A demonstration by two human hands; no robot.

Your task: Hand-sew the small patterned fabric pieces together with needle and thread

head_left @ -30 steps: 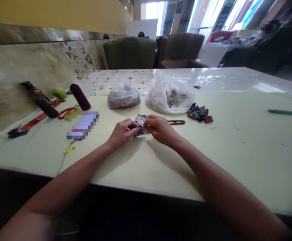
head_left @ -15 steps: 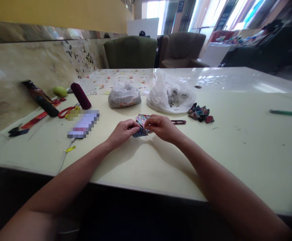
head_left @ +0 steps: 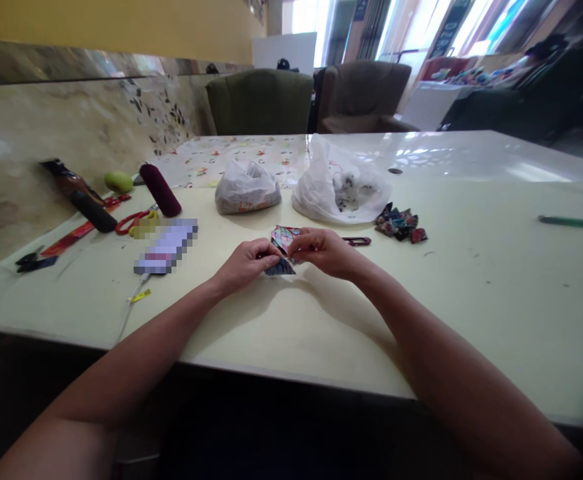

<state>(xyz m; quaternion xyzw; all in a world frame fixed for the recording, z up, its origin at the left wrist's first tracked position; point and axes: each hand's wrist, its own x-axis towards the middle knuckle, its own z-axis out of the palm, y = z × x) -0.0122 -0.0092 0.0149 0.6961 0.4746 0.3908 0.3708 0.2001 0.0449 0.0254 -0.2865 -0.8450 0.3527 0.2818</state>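
Note:
Both of my hands meet over the middle of the pale table point(head_left: 496, 293). My left hand point(head_left: 245, 264) pinches a small folded piece of dark patterned paper point(head_left: 279, 267), and my right hand point(head_left: 325, 253) pinches its other side with curled fingers. Just behind them lies a colourful patterned sheet point(head_left: 284, 235). A pile of small folded patterned pieces point(head_left: 400, 224) sits to the right, and a dark red clip-like tool point(head_left: 356, 241) lies beside my right hand.
Two white plastic bags point(head_left: 247, 187) point(head_left: 339, 188) stand behind my hands. At the left lie a maroon cylinder point(head_left: 159, 190), red scissors point(head_left: 131, 222), a green round object point(head_left: 118, 181), a black cylinder point(head_left: 93, 211) and a blurred flat item point(head_left: 165, 247). A green pen point(head_left: 565, 221) lies far right. Armchairs point(head_left: 260, 101) stand behind.
My hands stay pinched on the folded paper and have shifted only slightly; the paper's dark corner shows more below my fingers now.

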